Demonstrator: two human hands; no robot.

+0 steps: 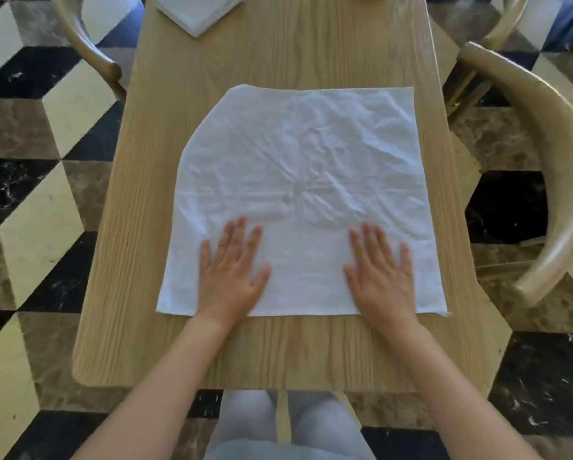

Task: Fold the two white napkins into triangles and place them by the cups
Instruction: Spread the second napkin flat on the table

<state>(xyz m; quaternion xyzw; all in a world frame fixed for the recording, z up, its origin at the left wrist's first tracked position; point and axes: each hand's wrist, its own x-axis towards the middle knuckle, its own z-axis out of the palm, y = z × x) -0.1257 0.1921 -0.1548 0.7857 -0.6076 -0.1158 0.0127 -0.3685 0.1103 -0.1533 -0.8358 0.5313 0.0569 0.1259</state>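
While both palms are lying flat with straight fingers, left hand (pixel 232 273) and right hand (pixel 379 273) are pressing the near edge of the open napkin (pixel 298 167). It is lying square to the table (pixel 311 54), creased. A folded napkin (pixel 197 9) is pointing nearward at the far edge; chairs (pixel 540 154) are flanking.

Bare forearms, no sleeves, pale grey-blue trousers (pixel 291 423)
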